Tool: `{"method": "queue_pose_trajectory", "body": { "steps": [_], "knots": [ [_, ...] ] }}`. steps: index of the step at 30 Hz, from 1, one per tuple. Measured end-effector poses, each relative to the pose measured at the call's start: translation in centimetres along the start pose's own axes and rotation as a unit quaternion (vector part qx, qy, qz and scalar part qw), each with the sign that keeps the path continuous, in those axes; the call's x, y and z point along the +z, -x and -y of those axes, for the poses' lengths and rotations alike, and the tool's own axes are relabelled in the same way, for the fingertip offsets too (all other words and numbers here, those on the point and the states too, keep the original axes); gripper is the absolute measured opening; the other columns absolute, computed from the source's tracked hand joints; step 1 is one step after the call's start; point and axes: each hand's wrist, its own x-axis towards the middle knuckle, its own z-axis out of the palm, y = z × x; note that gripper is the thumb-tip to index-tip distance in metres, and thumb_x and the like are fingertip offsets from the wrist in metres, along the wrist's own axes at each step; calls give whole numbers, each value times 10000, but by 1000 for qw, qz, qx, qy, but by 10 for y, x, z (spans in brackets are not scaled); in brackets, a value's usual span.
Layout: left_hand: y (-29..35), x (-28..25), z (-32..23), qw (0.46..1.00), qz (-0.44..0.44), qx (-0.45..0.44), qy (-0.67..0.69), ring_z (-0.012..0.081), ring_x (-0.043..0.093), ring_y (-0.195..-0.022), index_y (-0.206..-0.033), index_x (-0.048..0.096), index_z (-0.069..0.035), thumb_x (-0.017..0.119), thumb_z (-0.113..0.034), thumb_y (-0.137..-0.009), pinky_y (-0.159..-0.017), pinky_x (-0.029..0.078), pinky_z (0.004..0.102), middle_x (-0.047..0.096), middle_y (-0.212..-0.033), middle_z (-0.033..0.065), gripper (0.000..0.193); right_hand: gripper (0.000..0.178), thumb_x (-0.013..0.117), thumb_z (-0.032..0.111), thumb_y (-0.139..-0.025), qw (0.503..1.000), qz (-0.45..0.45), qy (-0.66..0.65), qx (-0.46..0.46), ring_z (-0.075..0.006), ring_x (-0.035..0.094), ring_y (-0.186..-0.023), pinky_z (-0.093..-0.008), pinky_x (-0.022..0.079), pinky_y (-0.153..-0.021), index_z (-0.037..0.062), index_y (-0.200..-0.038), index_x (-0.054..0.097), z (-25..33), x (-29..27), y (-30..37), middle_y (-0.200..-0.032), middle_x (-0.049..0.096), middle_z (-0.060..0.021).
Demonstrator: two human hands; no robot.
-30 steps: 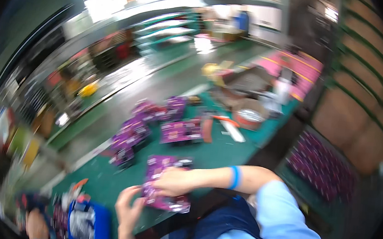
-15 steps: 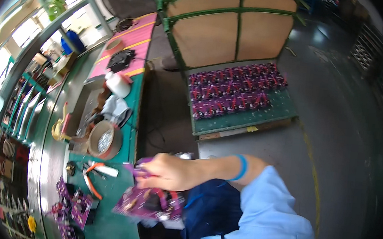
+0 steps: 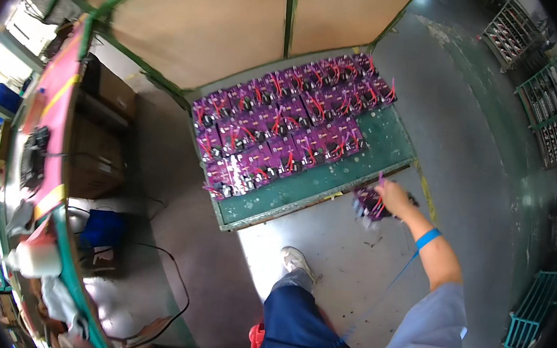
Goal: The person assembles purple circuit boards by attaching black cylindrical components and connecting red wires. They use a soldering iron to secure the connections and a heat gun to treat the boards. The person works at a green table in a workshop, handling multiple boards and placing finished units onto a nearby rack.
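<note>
My right hand (image 3: 393, 198), wearing a blue wrist strap (image 3: 428, 238), is closed in a pinch on a purple circuit board (image 3: 367, 203). The board hangs tilted beneath my fingers, with reddish wires near the grip; motion blurs it. It is just off the front right edge of a green cart platform (image 3: 384, 138). Rows of similar purple circuit boards (image 3: 276, 130) with red wires and black parts cover most of that platform. My left hand is out of sight.
Tan panels in a green frame (image 3: 227, 15) rise behind the platform. To the left runs a bench with a pink top (image 3: 57, 102) and a white bottle (image 3: 39, 258). A black cable (image 3: 174, 278) loops near the floor. Racks (image 3: 547, 99) stand at the far right.
My view has turned from the bench to the cart. My right hand has carried the circuit board away from the bench edge, rightward to beside the platform.
</note>
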Motion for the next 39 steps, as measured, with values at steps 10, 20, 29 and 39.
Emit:
{"method": "queue_pose_trajectory", "body": {
  "steps": [10,20,29,39],
  "knots": [
    [-103,106,-130,1000,-6,24,2,371,462,-1010,-1135,446,13,587,-407,-736,-850,381,442,470,-1102,229,596,252,510,256,-827,981,-170,95,0,-380,564,-688,-455,444,-591,6,-856,513,-122,10,-197,-701,574,-218],
    [-129,144,-164,999,1,33,12,371,464,-1007,-1134,446,16,587,-375,-727,-851,381,439,472,-1097,229,581,221,519,225,-812,972,-224,61,-40,-363,534,-767,-442,405,-680,8,-857,532,-140,35,-255,-783,574,-185],
    [-134,158,-173,999,5,40,18,371,465,-1005,-1133,447,18,587,-346,-719,-853,381,436,475,-1093,229,569,680,700,362,-654,904,-407,-50,121,-326,381,-1110,-409,321,-914,29,-1173,415,-174,88,-208,-1161,434,-178],
    [-141,174,-189,999,13,46,14,371,467,-1002,-1133,447,21,587,-313,-710,-854,381,434,477,-1088,229,556,436,543,323,-825,684,-263,-445,516,-244,503,-997,-302,407,-793,6,-1115,465,-251,86,-216,-1036,531,-123]
  ]
}}
